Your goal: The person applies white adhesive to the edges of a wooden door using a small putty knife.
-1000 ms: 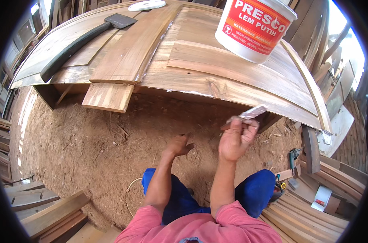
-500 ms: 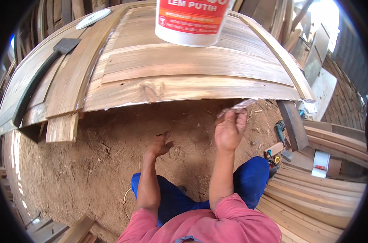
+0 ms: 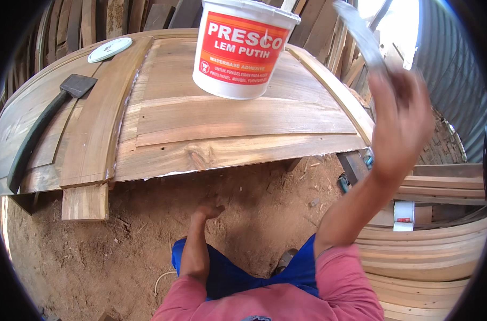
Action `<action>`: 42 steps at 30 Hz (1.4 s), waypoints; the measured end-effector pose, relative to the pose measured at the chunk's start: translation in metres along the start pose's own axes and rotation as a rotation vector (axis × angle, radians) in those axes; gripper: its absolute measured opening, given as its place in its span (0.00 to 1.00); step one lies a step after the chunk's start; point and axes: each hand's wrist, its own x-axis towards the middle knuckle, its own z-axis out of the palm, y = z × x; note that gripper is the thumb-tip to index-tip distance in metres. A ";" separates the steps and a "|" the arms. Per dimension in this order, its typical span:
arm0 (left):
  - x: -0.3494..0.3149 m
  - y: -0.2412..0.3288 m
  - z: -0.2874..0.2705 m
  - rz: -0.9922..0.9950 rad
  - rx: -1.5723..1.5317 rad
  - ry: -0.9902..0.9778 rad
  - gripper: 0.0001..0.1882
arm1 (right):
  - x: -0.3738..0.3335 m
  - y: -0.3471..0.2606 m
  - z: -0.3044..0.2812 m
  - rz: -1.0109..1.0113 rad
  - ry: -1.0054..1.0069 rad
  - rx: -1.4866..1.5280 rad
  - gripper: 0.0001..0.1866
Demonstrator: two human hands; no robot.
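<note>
My right hand (image 3: 399, 123), raised above the panel's right end and blurred, is closed around a thin, flat, greyish-white strip (image 3: 356, 29) that points up and away. My left hand (image 3: 208, 207) hangs over the dirt floor just short of the panel's front edge; it holds nothing I can see, its fingers loosely apart. A wooden panel (image 3: 238, 120) lies before me, white glue showing along its front edge and left joint. On it stands a white tub of glue (image 3: 238, 48) with a red and orange label, and a pale stick (image 3: 289, 5) rises from its rim.
A mallet-like tool with a flat dark head (image 3: 78, 85) and a round white lid (image 3: 109, 49) lie on the panel's left. Boards (image 3: 414, 251) are stacked at my right, with a white container (image 3: 403, 215) among them. Planks (image 3: 88, 24) lean behind.
My right hand has swung up and to the right with the strip, away from the panel's front edge. The view has shifted, showing more of the tub. My left hand stays low.
</note>
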 end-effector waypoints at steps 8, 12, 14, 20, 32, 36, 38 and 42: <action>-0.003 0.029 -0.008 0.096 0.058 0.066 0.32 | 0.207 -0.009 0.110 -0.392 -0.934 -0.471 0.10; -0.018 0.030 -0.004 0.060 0.137 0.104 0.31 | 0.213 0.032 0.196 -0.134 -1.234 -0.467 0.10; -0.032 0.037 -0.010 0.035 0.093 0.115 0.31 | 0.212 0.049 0.215 0.023 -1.395 -0.283 0.11; -0.041 0.048 -0.020 -0.024 -0.051 0.085 0.34 | 0.199 0.033 0.125 -0.086 -0.995 -0.077 0.12; -0.024 0.008 -0.001 -0.056 -0.012 0.045 0.33 | 0.113 0.077 0.027 0.276 -0.805 0.267 0.11; -0.014 0.006 0.004 -0.019 0.134 0.074 0.35 | 0.082 0.060 -0.004 0.280 -0.758 0.390 0.16; -0.010 -0.019 0.011 -0.021 0.184 0.122 0.36 | 0.053 0.041 -0.009 0.316 -0.676 0.496 0.18; -0.009 -0.005 0.019 -0.042 0.046 0.112 0.34 | -0.030 0.043 -0.020 0.277 -0.400 0.488 0.19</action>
